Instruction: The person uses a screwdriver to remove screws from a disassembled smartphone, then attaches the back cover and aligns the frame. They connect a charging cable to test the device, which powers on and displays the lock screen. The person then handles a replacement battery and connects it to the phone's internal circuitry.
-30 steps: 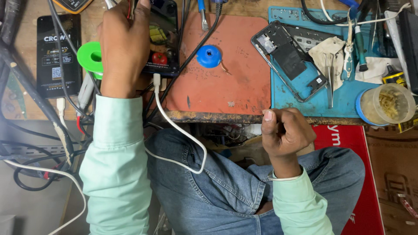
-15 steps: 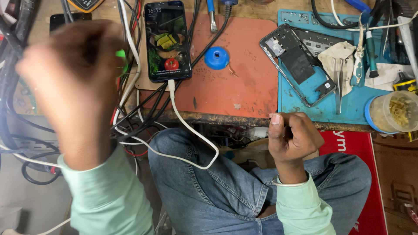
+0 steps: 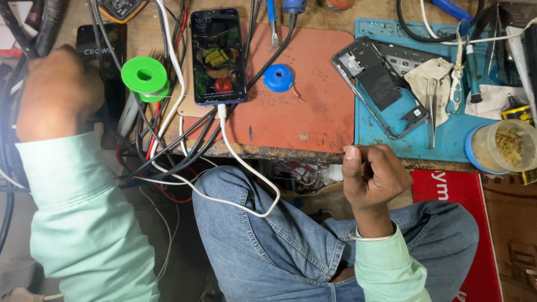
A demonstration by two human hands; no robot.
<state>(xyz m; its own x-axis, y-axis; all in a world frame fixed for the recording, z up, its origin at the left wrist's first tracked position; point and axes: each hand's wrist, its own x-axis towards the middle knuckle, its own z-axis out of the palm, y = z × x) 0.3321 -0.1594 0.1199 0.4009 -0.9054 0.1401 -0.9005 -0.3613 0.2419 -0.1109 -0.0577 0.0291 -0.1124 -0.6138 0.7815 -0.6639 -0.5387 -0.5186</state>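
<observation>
The smartphone [image 3: 218,56] lies face up on the orange mat [image 3: 302,106], at about 11 o'clock from the middle of the bench [image 3: 168,17]. Its screen is lit with a picture, and a white charging cable [image 3: 246,173] is plugged into its lower end, looping down over the person's knee. So this handset looks assembled, powered and on charge; that part of the work seems done.

The left hand [image 3: 56,92] rests at 9 o'clock among the tangle of dark cables, over a black box [image 3: 100,56]; its back faces the camera, so I cannot tell whether the fingers grip anything. A green solder spool [image 3: 145,75] sits just beside it, towards 3 o'clock.

The right hand [image 3: 373,174] hangs below the bench edge at 5 o'clock, fingers curled into a loose fist; nothing shows inside it.

What seems left is the second handset: an opened phone frame [image 3: 380,84] lies stripped on the blue mat [image 3: 391,33] at 2 o'clock, with tweezers [image 3: 432,106] beside it, untouched by either hand. A blue spool [image 3: 278,77] lies between the two phones.
</observation>
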